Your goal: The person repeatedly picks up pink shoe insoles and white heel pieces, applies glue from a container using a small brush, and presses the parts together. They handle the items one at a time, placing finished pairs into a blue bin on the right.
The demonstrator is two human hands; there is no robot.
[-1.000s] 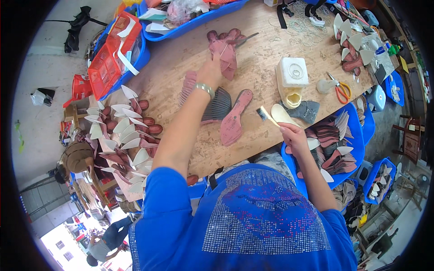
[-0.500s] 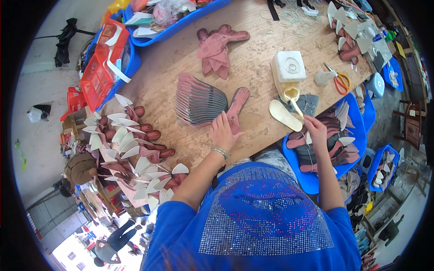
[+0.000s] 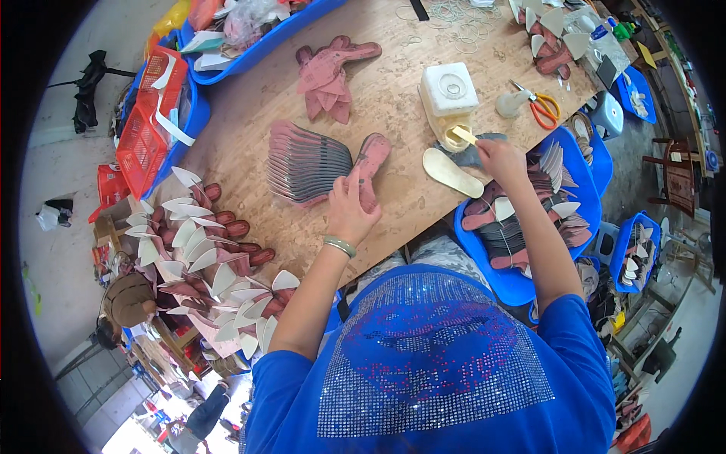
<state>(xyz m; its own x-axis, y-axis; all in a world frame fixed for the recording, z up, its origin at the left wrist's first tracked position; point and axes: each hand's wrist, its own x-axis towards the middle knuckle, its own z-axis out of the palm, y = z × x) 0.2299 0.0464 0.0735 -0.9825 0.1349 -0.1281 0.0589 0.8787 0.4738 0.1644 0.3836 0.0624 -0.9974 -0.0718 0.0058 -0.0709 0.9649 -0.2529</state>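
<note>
My left hand (image 3: 350,210) rests on the near end of a pink insole (image 3: 372,157), its fingers stretched out over it. Touching that insole on the left is a fanned row of pink and grey insoles (image 3: 310,163). In my right hand (image 3: 502,162) is a pale flat stick (image 3: 464,135), pinched at one end. Its other end is at the yellowed mouth of a white plastic container (image 3: 451,91); whether it dips inside I cannot tell. A cream sole-shaped piece (image 3: 452,172) lies below the mouth, partly over a dark grey sheet (image 3: 470,157).
Further back lies a pile of pink insoles (image 3: 327,79). Orange-handled scissors (image 3: 544,112) and a small white bottle (image 3: 511,104) are right of the container. A blue bin of bundled insoles (image 3: 522,291) stands at the right edge. Insoles with white flaps (image 3: 200,246) crowd the left.
My right hand has brought the stick from below the container up to its mouth. My left hand stays on the pink insole, fingers slightly shifted. The whole view has shifted a little.
</note>
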